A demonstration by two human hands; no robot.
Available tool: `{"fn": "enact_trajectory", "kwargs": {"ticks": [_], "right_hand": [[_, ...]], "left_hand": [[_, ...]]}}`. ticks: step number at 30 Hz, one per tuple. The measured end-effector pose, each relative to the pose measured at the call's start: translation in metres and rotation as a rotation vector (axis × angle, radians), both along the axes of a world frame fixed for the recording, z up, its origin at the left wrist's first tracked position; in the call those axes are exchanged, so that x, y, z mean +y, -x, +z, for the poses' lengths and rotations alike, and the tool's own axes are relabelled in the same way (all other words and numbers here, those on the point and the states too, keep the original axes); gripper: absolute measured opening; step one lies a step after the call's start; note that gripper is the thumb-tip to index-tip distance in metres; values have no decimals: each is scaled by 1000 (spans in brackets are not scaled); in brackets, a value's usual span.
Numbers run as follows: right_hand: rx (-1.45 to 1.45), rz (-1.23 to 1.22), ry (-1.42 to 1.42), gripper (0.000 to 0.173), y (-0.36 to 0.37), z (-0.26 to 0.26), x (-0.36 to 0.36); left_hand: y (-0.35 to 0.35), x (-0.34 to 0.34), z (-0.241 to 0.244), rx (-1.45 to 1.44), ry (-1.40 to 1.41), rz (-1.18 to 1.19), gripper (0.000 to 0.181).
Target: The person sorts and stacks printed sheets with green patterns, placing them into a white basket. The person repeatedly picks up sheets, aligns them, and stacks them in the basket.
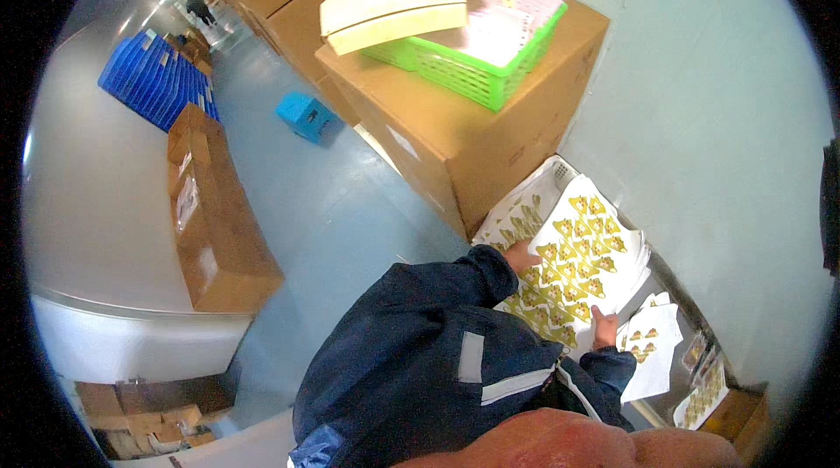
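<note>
A stack of white printed sheets (pixel 584 251) with rows of olive-and-gold shapes lies between my hands. My left hand (pixel 524 257) grips its left edge, with the fingers partly hidden under the sheets. At the near right edge, my right hand (pixel 604 326) holds the stack with the thumb on top. A white plastic basket (pixel 563 170) stands beyond and left of the stack, with similar printed sheets (pixel 522 222) inside. To the right of my right hand lie smaller white sheets (pixel 656 350) printed with a few shapes.
A large cardboard box (pixel 525 133) bears a green plastic basket (pixel 459 74) of papers and a pale carton (pixel 400 15). A blue box (pixel 305 115) sits on the floor. Leftward are cardboard boxes (pixel 216 225) and stacked blue crates (pixel 154 81). A distant person (pixel 200 9) stands in the aisle.
</note>
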State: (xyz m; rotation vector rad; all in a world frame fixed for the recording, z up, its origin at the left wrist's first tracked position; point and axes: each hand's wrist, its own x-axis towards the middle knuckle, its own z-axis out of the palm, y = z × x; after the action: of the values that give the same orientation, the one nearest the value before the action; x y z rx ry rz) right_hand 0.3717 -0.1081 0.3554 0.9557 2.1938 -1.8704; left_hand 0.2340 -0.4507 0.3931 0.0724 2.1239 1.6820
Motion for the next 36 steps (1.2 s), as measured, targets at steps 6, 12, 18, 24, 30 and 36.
{"fn": "enact_trajectory", "kwargs": {"ticks": [6, 12, 18, 24, 30, 36], "right_hand": [[-10, 10, -86, 69, 1, 21, -11], [-149, -13, -57, 71, 1, 46, -12], [51, -11, -64, 62, 3, 57, -23], [17, -3, 21, 59, 4, 66, -27], [36, 15, -91, 64, 10, 46, -17], [30, 10, -62, 69, 7, 57, -21]], "left_hand": [[1, 0, -17, 68, -42, -9, 48], [-1, -5, -14, 23, -89, -50, 46], [1, 2, -4, -24, -183, -66, 46], [2, 3, 7, -85, -200, -82, 46], [1, 3, 18, -35, -185, -84, 51], [-4, -5, 34, -40, -113, -72, 61]]}}
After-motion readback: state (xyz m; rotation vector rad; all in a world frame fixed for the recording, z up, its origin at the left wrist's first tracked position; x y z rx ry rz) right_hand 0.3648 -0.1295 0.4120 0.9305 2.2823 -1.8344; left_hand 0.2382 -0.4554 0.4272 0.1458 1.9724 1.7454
